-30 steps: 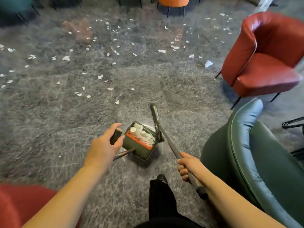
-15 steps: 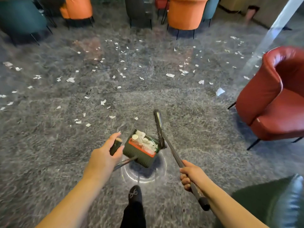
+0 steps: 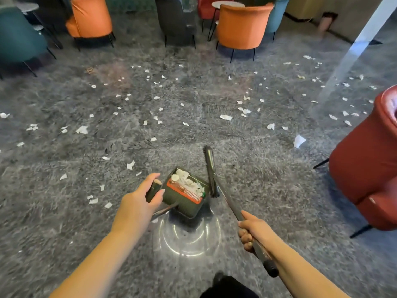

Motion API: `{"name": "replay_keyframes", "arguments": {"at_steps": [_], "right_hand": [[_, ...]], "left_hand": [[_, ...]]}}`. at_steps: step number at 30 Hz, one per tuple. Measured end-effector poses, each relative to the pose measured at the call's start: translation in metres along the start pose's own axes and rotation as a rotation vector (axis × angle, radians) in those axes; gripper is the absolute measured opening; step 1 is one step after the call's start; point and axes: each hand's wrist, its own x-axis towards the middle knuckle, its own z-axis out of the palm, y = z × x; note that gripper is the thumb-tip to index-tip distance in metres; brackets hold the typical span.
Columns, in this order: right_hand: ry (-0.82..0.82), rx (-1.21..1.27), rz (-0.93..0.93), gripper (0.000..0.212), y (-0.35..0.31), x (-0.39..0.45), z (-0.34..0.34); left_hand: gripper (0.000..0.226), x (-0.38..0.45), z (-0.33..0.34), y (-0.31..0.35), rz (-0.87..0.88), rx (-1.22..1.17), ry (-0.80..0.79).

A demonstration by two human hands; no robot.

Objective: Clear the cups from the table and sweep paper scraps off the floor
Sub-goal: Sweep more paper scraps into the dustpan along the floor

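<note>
My left hand (image 3: 139, 201) grips the top of the dustpan's long handle. The dark green dustpan (image 3: 182, 203) hangs just in front of it, with an orange comb edge and several white paper scraps inside. My right hand (image 3: 251, 231) grips the broom's dark handle (image 3: 231, 203) low down. The broom head (image 3: 209, 166) stands on edge beside the dustpan's right side. White paper scraps (image 3: 226, 117) lie scattered over the glossy grey floor (image 3: 64, 211) ahead, left and right. No cups show.
A red armchair (image 3: 369, 168) stands close on the right. Orange chairs (image 3: 242, 24), a teal chair (image 3: 17, 33) and a dark chair (image 3: 174, 20) line the far side, with small round tables behind. A pale column (image 3: 365, 33) rises at far right. My shoe (image 3: 219, 278) shows below.
The view has swung up and leftward: the green chair at my right is out of sight and the far chairs have come in. Both hands keep their grips on dustpan and broom.
</note>
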Motion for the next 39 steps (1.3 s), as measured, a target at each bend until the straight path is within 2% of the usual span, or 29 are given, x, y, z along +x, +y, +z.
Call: {"name": "replay_keyframes", "arguments": {"at_steps": [6,13,17,24,30,39], "right_hand": [[-0.051,-0.012,-0.017,0.054,-0.111,0.084,0.013],[-0.057,-0.035,-0.016,0.060,-0.248,0.161,0.011],[-0.056,-0.021,-0.044,0.055,-0.313,0.197,0.011],[-0.048,0.031,-0.049,0.038,-0.427,0.288,0.008],[0.011,0.090,-0.041,0.054,-0.523,0.354,0.000],[0.084,0.220,-0.054,0.047,-0.647,0.442,-0.057]], "left_hand": [[0.039,0.127,0.016,0.017,-0.019,0.009,0.031],[0.038,0.263,0.033,0.064,-0.028,0.037,0.048],[0.037,0.333,0.040,0.088,-0.012,0.040,0.064],[0.040,0.491,0.067,0.111,0.034,0.044,0.016],[0.041,0.634,0.095,0.148,0.089,0.068,-0.099],[0.041,0.806,0.163,0.225,0.179,0.101,-0.155]]}}
